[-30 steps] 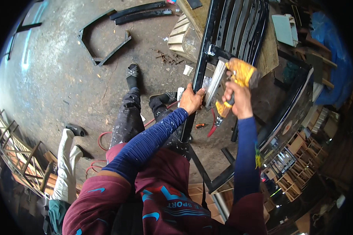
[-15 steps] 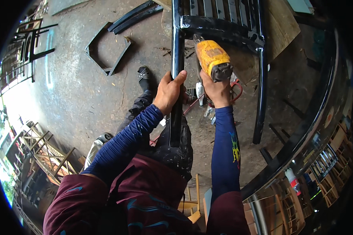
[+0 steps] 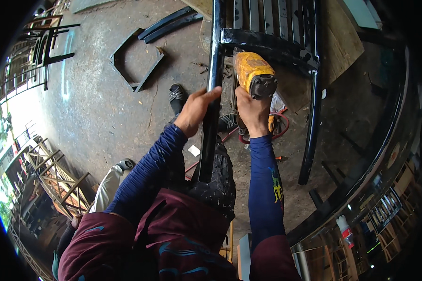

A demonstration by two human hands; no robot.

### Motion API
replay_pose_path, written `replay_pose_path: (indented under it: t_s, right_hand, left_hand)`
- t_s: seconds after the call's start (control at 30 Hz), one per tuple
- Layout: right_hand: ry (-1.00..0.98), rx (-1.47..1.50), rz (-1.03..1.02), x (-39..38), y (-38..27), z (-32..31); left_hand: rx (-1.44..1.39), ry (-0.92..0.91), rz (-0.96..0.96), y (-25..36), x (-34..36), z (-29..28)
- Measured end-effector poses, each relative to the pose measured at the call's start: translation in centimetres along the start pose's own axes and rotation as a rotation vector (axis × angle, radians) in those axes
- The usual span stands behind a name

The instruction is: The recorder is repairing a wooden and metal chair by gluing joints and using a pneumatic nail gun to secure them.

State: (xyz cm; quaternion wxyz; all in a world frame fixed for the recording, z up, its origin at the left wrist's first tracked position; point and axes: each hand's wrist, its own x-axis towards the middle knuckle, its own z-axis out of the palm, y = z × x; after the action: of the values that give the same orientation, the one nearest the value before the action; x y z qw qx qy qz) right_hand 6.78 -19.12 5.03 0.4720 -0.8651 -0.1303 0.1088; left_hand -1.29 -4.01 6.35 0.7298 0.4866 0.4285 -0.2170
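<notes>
A glossy black chair frame [image 3: 269, 40] with long side rails and several slats lies at the top centre. My left hand [image 3: 194, 110] is closed around the near end of its left rail [image 3: 216, 65]. My right hand [image 3: 253, 110] grips a yellow, worn power nail gun [image 3: 254, 65], whose nose sits between the rails just under the curved crossbar; I cannot tell whether it touches the wood. The frame's right rail [image 3: 309, 131] extends down beside my right forearm. A red hose [image 3: 286, 126] lies on the floor behind the tool.
A plywood board [image 3: 342, 54] is under the frame. Black wood pieces [image 3: 171, 25] and an angular frame [image 3: 124, 47] lie on the floor. Wooden frames [image 3: 56, 178] stand at left, near another person's pale-trousered leg [image 3: 105, 187]. A long dark curved piece [image 3: 380, 154] borders the right.
The nail gun has turned, its nose now toward the crossbar. The chair frame looks straighter in view. My left hand has shifted left along with the rail.
</notes>
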Motion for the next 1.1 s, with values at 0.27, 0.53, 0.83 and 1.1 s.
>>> replay_pose_path:
  t_s: [0.27, 0.53, 0.83, 1.1]
  right_hand:
    - [-0.037, 0.017, 0.106, -0.6, -0.4, 0.5]
    - [0.027, 0.038, 0.137, -1.2, -1.1, 2.2]
    - [0.164, 0.006, 0.023, -1.5, -2.3, 3.6]
    - [0.169, -0.031, 0.249, -2.4, -1.6, 4.7]
  left_hand:
    - [-0.106, -0.111, 0.170, 8.5, 12.3, -2.3]
    - [-0.091, -0.290, 0.047, 10.0, 12.8, -2.0]
    - [0.251, -0.171, 0.095, 11.6, 13.9, -3.1]
    - [0.459, -0.044, 0.150, 12.5, 14.6, -3.0]
